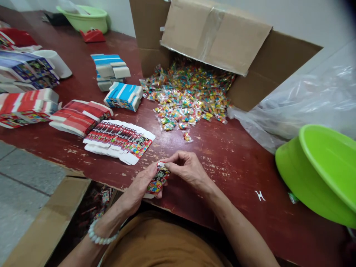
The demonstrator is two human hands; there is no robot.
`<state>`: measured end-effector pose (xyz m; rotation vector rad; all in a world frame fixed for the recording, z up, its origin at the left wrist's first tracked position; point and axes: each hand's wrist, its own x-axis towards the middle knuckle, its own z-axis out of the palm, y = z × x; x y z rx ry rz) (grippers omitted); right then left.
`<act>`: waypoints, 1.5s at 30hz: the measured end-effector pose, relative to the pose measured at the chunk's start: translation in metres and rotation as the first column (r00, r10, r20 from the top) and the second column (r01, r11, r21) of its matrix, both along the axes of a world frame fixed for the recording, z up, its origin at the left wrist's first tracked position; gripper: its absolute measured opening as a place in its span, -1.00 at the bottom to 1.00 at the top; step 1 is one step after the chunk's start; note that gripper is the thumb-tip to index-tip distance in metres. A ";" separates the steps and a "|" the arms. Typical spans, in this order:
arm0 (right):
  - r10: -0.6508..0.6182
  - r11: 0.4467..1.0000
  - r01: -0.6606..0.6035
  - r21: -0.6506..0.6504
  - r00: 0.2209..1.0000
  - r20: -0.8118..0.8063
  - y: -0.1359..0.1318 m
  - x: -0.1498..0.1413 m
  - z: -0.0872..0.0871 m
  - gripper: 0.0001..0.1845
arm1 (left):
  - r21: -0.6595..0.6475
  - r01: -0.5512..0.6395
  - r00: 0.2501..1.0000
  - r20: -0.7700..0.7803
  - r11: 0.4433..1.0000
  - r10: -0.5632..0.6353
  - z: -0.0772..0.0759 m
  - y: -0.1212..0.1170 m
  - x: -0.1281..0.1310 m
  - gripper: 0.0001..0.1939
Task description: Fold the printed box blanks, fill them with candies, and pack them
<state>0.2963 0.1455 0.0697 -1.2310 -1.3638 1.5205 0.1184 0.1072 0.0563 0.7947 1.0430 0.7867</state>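
A small printed candy box (pixel 159 181), red with a cartoon face and coloured dots, is upright near the table's front edge. My left hand (pixel 142 185) is closed around its sides. At the top flap, my right hand (pixel 187 170) pinches the white edge between thumb and forefinger. Just left of my hands lies a fanned row of flat red candy boxes (pixel 119 141) with white flaps. Beyond my right hand a single clear packet of coloured candies (pixel 187 136) rests on the table, in front of a heap of similar candy packets (pixel 183 100).
A cardboard carton (pixel 217 37) on its side spills the packets. Bundled red boxes (pixel 80 116) and blue boxes (pixel 124 95) stand left. A green basin (pixel 308 174) sits right, by a plastic sheet (pixel 314 107). Below the front edge, an open carton (pixel 47 222) contains finished-looking small packs.
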 end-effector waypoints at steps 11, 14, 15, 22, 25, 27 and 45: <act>0.196 0.859 -0.329 0.392 0.919 0.342 0.009 0.012 -0.003 -0.90 | -0.137 -0.073 0.986 0.139 0.988 0.092 0.005 -0.001 0.015 -0.40; -0.083 0.926 -0.069 0.370 0.921 0.380 0.039 0.025 -0.014 -0.77 | -0.161 -0.170 0.962 0.188 0.972 0.199 0.008 0.005 0.015 -0.49; -0.238 0.922 0.056 0.383 0.862 0.447 0.050 0.031 -0.018 -0.78 | -0.159 -0.192 0.956 0.192 0.968 0.221 0.008 0.007 0.014 -0.53; -0.417 0.906 0.211 0.367 0.594 0.688 0.082 0.044 -0.038 -0.85 | 0.015 -0.328 0.945 -0.018 0.945 0.328 0.006 0.019 -0.010 -0.53; -0.357 0.926 0.206 0.317 0.751 0.555 0.060 0.033 -0.033 -0.81 | 0.039 -0.434 0.901 0.014 0.900 0.434 0.006 0.026 -0.015 -0.48; -0.222 0.970 0.181 0.160 0.928 0.298 0.035 0.023 -0.025 -0.73 | 0.005 -0.505 0.862 0.062 0.863 0.503 0.005 0.031 -0.017 -0.47; -0.172 0.985 0.168 0.043 0.980 0.096 -0.004 0.008 -0.001 -0.79 | -0.111 0.183 0.969 0.189 0.977 -0.160 -0.002 0.003 0.005 -0.50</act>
